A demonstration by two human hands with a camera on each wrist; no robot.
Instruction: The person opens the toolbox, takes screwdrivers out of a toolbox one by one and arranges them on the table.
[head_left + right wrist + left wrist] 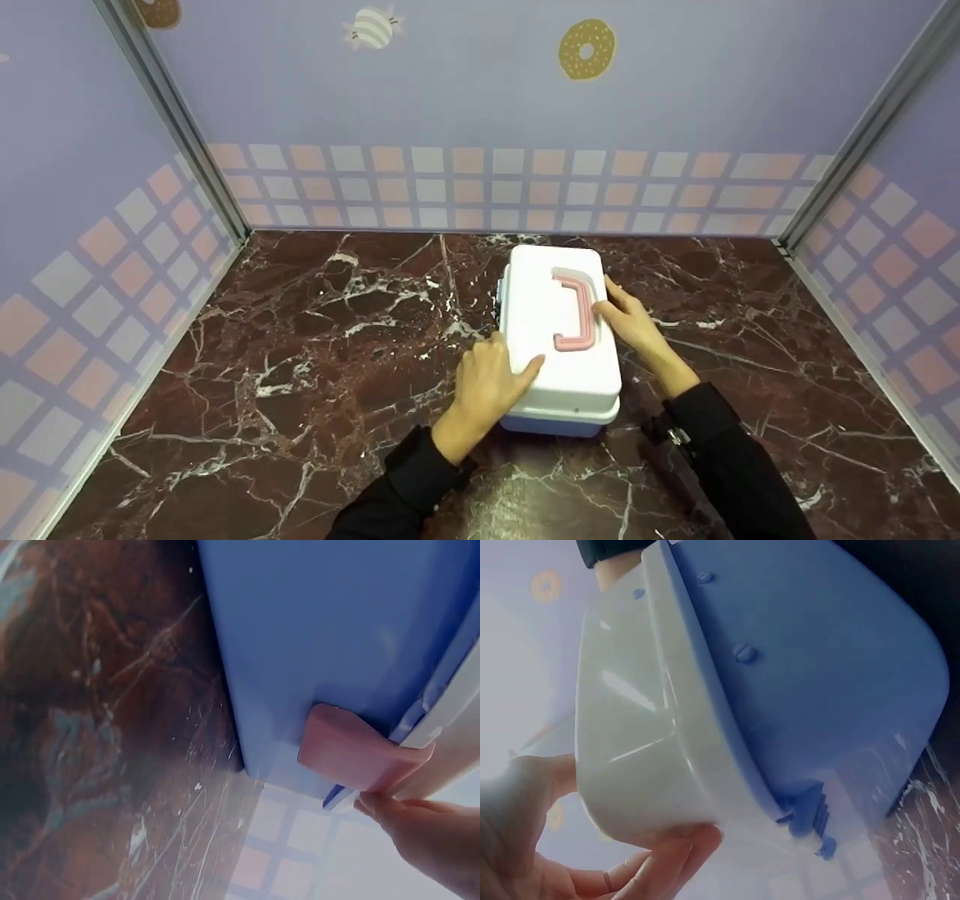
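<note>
A storage box (534,315) with a white lid and blue body stands closed, its pink carry handle (586,311) folded flat on top. My left hand (484,379) grips the lid's near left side, thumb on the top and fingers down the side. A blue hinge (808,816) shows low on that side in the left wrist view. On the opposite side, my right hand (634,326) holds the lid's edge, thumb on top beside the handle. In the right wrist view its fingertips touch the end of a pink latch (356,750) that laps over the blue wall.
The box stands on a dark red marbled tabletop (315,420). A purple back panel (465,97) with checks and printed sweets closes off the far side, and similar panels rise at left and right. Metal posts (172,112) mark the corners.
</note>
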